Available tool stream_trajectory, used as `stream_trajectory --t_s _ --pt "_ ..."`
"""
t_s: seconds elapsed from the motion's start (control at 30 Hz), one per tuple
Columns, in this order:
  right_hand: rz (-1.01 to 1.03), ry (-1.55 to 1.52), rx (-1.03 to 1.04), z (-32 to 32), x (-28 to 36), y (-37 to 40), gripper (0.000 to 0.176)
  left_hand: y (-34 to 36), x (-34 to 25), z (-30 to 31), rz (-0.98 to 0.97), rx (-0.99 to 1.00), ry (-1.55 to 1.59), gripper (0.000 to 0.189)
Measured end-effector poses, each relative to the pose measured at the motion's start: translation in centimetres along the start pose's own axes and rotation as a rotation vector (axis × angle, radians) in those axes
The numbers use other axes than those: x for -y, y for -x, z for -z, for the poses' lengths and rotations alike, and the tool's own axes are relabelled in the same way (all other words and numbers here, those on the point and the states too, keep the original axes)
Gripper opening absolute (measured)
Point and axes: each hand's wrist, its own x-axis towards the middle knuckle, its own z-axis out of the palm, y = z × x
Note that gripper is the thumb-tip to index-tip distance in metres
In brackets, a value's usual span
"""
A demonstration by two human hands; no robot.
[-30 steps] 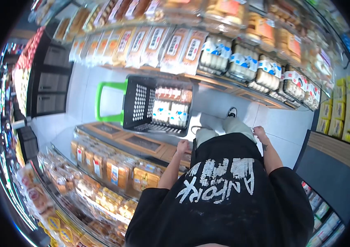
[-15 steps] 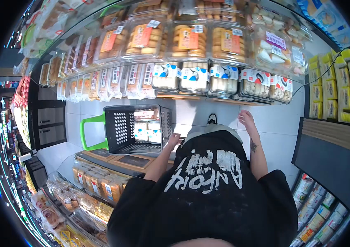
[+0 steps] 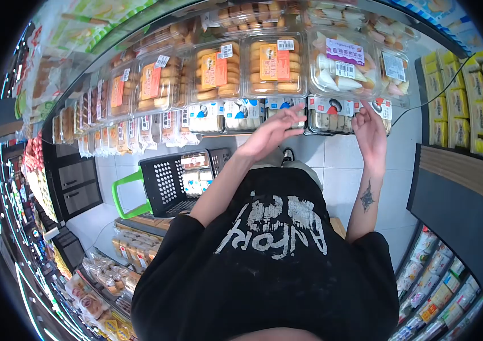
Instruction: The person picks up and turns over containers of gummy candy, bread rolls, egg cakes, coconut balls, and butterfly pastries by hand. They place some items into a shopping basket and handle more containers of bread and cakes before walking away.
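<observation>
My left hand (image 3: 272, 135) reaches up to the front of the lower shelf, its fingers stretched and spread, with nothing in them. It overlaps a clear tray of pale pastries with a blue-and-white label (image 3: 284, 104). My right hand (image 3: 371, 136) is raised in front of the same row, palm partly showing and fingers loosely bent. Its fingertips are right by the side of a red-and-white labelled pastry box (image 3: 330, 117), between it and another box (image 3: 382, 112) at the row's end.
Above stand clear boxes of round biscuits (image 3: 217, 71) and a purple-labelled box (image 3: 343, 65). A black shopping basket (image 3: 163, 184) with a green handle (image 3: 117, 196) stands on the left, holding several packs. Yellow packets (image 3: 458, 102) fill a rack on the right.
Both hands have risen from beside my body to the lower shelf row. My left hand has left the basket's side and opened. The view has shifted toward the right end of the shelf.
</observation>
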Motion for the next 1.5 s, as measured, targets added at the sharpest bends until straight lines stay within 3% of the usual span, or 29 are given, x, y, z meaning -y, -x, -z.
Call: stream_trajectory --t_s 0.17,0.33,0.4,0.47,0.57,0.63,0.73,0.77,0.87,1.0,1.17,1.23,1.33,1.37,1.47,1.5 --pt "0.056 0.007 0.013 -1.5 0.1 0.7 0.035 -4.2 -2.6 -1.7 -0.026 -0.016 0.257 0.027" --pt "0.095 0.334 -0.191 -4.3 -1.2 1.7 0.038 -4.2 -2.9 -0.6 0.037 -0.078 0.212 0.041" --pt "0.029 0.502 -0.256 -4.7 -1.3 2.7 0.04 -3.2 -3.9 -0.5 0.157 -0.044 -0.197 0.055" --pt "-0.007 0.724 -0.306 -6.3 -1.8 3.5 0.054 -1.9 -4.9 0.2 0.3 -0.032 -0.612 0.062" --pt "-0.179 0.855 -0.226 -6.5 -2.6 3.9 0.067 -0.6 -5.1 1.8 0.108 -0.014 -0.647 0.058" --pt "-0.097 0.954 -0.124 -7.3 -3.3 4.0 0.066 0.2 -6.7 2.8 0.096 -0.001 -0.816 0.052" --pt "0.022 0.992 -0.072 -9.9 -3.2 4.6 0.07 0.9 -9.9 2.4 -0.125 0.069 -1.162 0.056" --pt "0.07 1.063 -0.033 -11.3 -2.6 4.8 0.071 1.4 -11.7 1.4 -0.074 0.027 -1.254 0.061" --pt "0.296 1.431 0.041 -13.1 -2.1 4.7 0.08 1.3 -12.3 2.3 -0.33 0.01 -1.209 0.065" --pt "0.484 1.263 -0.035 -16.0 -3.0 3.5 0.079 0.5 -12.5 2.6 -0.549 -0.012 -1.315 0.069" --pt "0.547 1.247 -0.001 -14.1 -3.6 2.0 0.075 -0.2 -11.7 1.8 -0.576 -0.098 -1.238 0.068" --pt "0.488 1.383 -0.051 -14.3 -2.8 1.9 0.077 -0.6 -11.7 1.9 -0.52 -0.054 -1.228 0.067" --pt "0.311 1.622 0.178 -11.8 0.1 1.6 0.08 -1.2 -10.9 1.9 -0.414 0.033 -1.372 0.066" --pt "0.276 1.573 0.218 -10.2 0.9 1.8 0.077 -1.4 -10.6 1.5 -0.344 0.081 -1.375 0.064" --pt "-0.312 1.28 0.255 -8.1 2.6 1.1 0.069 -2.4 -8.8 -0.5 -0.256 0.028 -1.4 0.061" --pt "-0.192 1.102 0.086 -6.8 2.2 1.4 0.063 -3.0 -8.1 -0.8 -0.31 0.011 -1.332 0.056"
